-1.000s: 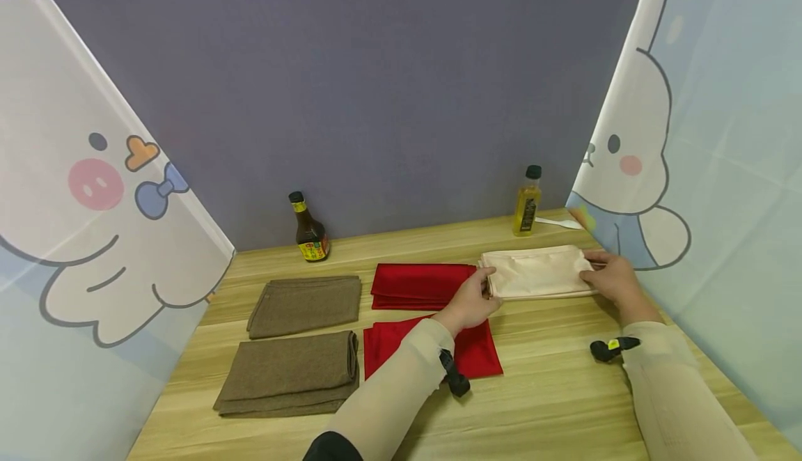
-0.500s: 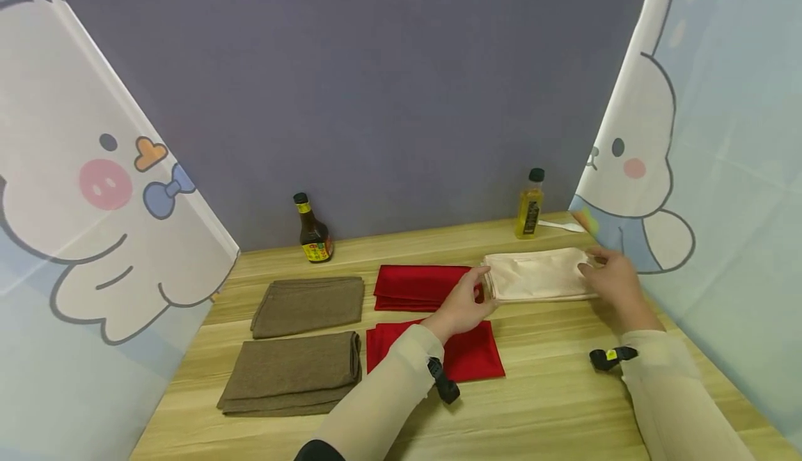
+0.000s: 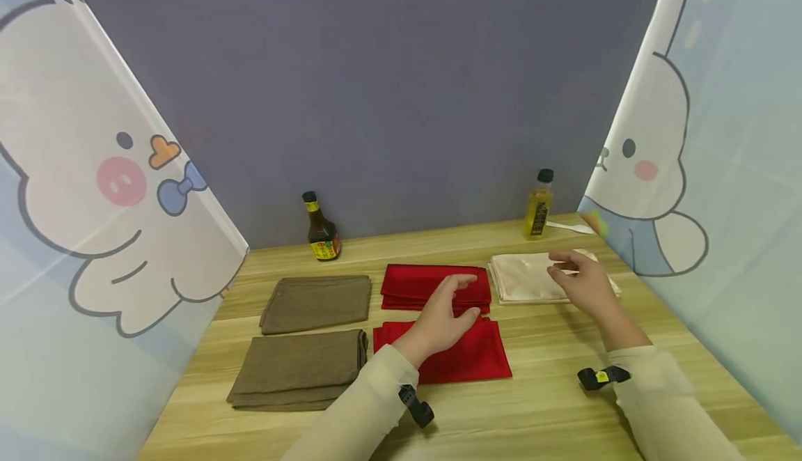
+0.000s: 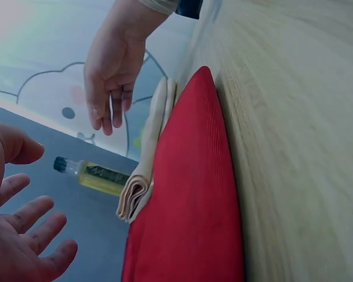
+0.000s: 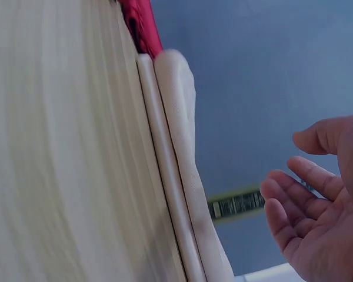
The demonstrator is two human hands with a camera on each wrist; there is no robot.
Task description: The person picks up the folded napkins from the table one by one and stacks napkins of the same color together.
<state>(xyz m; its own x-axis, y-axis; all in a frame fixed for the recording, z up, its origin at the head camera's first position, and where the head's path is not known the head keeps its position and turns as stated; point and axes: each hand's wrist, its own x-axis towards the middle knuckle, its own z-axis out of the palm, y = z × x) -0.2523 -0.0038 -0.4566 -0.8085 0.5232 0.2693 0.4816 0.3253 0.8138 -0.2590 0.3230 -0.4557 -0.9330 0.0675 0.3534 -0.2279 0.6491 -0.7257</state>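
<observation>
In the head view a folded cream cloth (image 3: 526, 278) lies at the back right of the table. My right hand (image 3: 585, 283) is raised over its right part, fingers relaxed and holding nothing; the right wrist view shows the palm apart from the folded layers. My left hand (image 3: 441, 318) hovers above two folded red cloths, one farther back (image 3: 407, 281) and one nearer (image 3: 482, 360), partly covering both. Its fingers are spread with nothing in them, as the left wrist view confirms. Two folded brown cloths, one behind (image 3: 319, 304) the other (image 3: 294, 370), lie on the left.
Against the grey back wall stand a dark sauce bottle (image 3: 323, 235) and a yellow oil bottle (image 3: 538, 210). A white plastic utensil (image 3: 570, 227) lies beside the oil bottle. Printed cartoon sheets (image 3: 720, 168) bound the table (image 3: 545, 412) on both sides.
Both hands have let go of the cream cloth and lifted. The left has drawn back leftward over the red cloths; the right has come in over the cream one. The view has shifted slightly.
</observation>
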